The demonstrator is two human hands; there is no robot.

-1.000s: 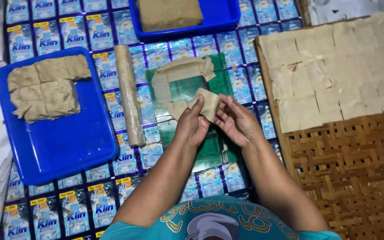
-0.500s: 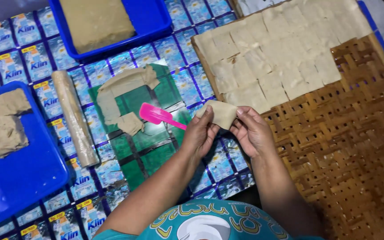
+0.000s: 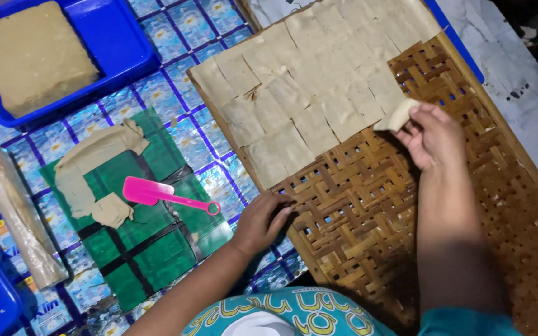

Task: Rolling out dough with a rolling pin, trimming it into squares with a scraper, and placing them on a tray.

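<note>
My right hand [image 3: 434, 134] pinches a dough square [image 3: 395, 116] over the woven tray [image 3: 368, 230]. My left hand [image 3: 263, 219] rests on the tray's near-left edge, fingers seemingly loose.

View: a single head-worn camera; no second view shares the scene.
Position: above the person's chest, whose patterned shirt [image 3: 281, 317] fills the near edge.
Direction: steeply downward and slightly forward, tilted so the floor lines run diagonally.
Distance: close, within arm's reach; both forearms enter from the near edge.
Right half: the woven bamboo tray [image 3: 468, 218] with the right hand [image 3: 434, 134] over it.
Centre: the left hand [image 3: 263, 221] on the tray's near-left rim.
Left half: the green mat [image 3: 151, 249], pink scraper [image 3: 157, 194] and rolling pin [image 3: 20, 218].
Far left: the blue tray [image 3: 116, 43], cut by the frame.
</note>
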